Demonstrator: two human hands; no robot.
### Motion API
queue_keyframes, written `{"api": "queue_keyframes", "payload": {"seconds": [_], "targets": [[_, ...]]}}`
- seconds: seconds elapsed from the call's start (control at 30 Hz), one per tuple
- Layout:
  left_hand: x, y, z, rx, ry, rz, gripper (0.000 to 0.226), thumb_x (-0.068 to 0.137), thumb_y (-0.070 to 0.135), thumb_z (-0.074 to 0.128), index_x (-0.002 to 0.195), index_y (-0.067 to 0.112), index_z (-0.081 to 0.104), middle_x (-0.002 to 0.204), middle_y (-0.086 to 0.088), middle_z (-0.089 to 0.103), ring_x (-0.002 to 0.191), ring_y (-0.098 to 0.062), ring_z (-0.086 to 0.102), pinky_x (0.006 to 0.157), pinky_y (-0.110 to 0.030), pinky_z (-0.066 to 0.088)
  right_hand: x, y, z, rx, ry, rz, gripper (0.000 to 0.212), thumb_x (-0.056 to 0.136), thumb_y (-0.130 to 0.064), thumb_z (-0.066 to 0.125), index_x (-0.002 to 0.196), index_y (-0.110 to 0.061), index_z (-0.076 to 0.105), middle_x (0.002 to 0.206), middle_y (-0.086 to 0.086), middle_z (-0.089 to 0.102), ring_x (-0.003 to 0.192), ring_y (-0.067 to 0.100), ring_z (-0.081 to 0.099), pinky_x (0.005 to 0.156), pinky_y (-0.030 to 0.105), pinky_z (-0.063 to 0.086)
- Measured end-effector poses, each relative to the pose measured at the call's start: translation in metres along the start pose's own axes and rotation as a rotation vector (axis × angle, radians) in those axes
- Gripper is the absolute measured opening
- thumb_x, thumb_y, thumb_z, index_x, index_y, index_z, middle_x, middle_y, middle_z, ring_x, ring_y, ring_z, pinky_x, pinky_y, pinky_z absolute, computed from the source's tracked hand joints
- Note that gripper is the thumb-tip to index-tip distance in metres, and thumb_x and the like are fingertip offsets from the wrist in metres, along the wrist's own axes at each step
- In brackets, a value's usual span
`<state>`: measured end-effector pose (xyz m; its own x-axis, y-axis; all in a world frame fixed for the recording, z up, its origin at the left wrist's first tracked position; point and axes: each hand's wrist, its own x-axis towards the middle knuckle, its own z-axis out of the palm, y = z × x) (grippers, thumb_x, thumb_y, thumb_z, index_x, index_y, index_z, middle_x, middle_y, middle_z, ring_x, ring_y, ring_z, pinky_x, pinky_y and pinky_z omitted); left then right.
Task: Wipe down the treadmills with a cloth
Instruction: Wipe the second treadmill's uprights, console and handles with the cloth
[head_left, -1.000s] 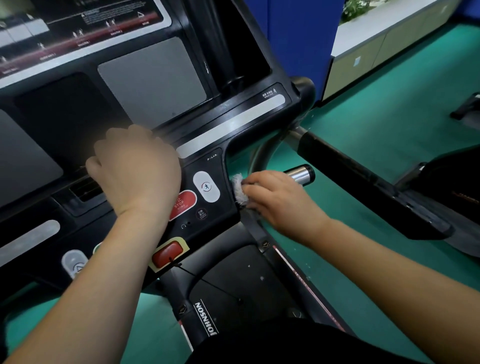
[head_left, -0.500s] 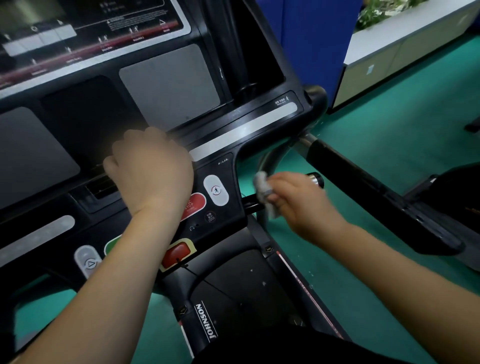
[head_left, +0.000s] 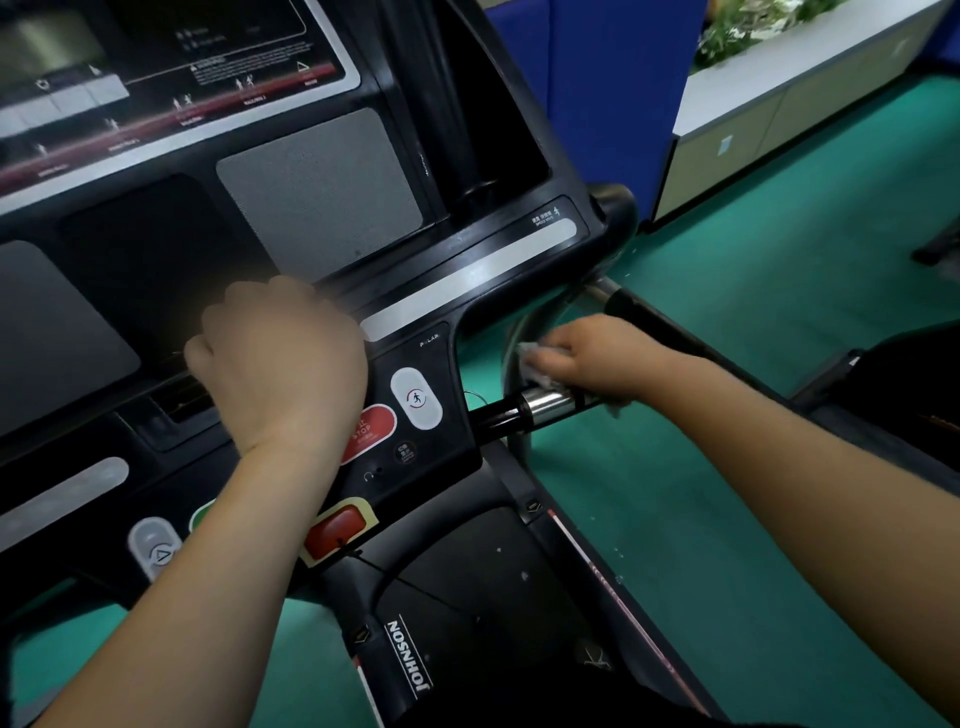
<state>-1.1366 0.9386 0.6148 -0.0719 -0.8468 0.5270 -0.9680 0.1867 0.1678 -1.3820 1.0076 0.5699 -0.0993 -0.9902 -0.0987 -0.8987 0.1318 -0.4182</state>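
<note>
Fingers (head_left: 555, 347) of the right hand (head_left: 597, 358) are bent round a small white cloth (head_left: 534, 364) and hold it tight. They press the cloth on the bent silver bar (head_left: 518, 327) at the right side of the treadmill (head_left: 322, 208). Most of the cloth is tucked under these fingers. One bit sticks out past the fingertips, and another bit hangs down under the wrist. Just below the fingers is the short shiny handle (head_left: 545, 402), which sticks out from the black board with the buttons. Past the knuckles runs the long black side rail (head_left: 657, 319), over the green floor (head_left: 779, 312).

The left hand (head_left: 280, 364) sits on the board, well apart from the cloth. Its fingers (head_left: 244, 306) are curled in with the knuckles up. The tips are hidden, so I cannot tell if they grip anything. The red stop button (head_left: 370, 431) is right beside its wrist.

Half a second ago the right hand lay over the short shiny handle and hid most of it. Now the hand has gone up onto the bent bar, and the handle shows below it. The left hand has stayed in the same spot.
</note>
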Motion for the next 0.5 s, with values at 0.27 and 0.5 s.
{"api": "queue_keyframes", "payload": {"seconds": [0.27, 0.5], "targets": [[0.000, 0.001, 0.001, 0.010, 0.006, 0.005, 0.034, 0.088, 0.032, 0.041, 0.110, 0.013, 0.058, 0.114, -0.016, 0.054, 0.106, -0.039, 0.046, 0.093, -0.050, 0.033, -0.034, 0.021, 0.040, 0.690, 0.501, 0.276, 0.029, 0.094, -0.031, 0.055, 0.070, -0.015, 0.053, 0.069, 0.010, 0.053, 0.037, 0.018, 0.055, 0.032, 0.029, 0.045], [0.000, 0.002, 0.000, 0.021, 0.001, 0.006, 0.034, 0.089, 0.031, 0.039, 0.110, 0.012, 0.058, 0.114, -0.016, 0.054, 0.106, -0.039, 0.045, 0.094, -0.051, 0.032, -0.037, -0.010, 0.076, 1.142, 0.978, 0.636, 0.023, 0.095, -0.037, 0.050, 0.096, -0.024, 0.069, 0.085, -0.003, 0.068, 0.085, 0.024, 0.068, 0.077, 0.045, 0.058]]}}
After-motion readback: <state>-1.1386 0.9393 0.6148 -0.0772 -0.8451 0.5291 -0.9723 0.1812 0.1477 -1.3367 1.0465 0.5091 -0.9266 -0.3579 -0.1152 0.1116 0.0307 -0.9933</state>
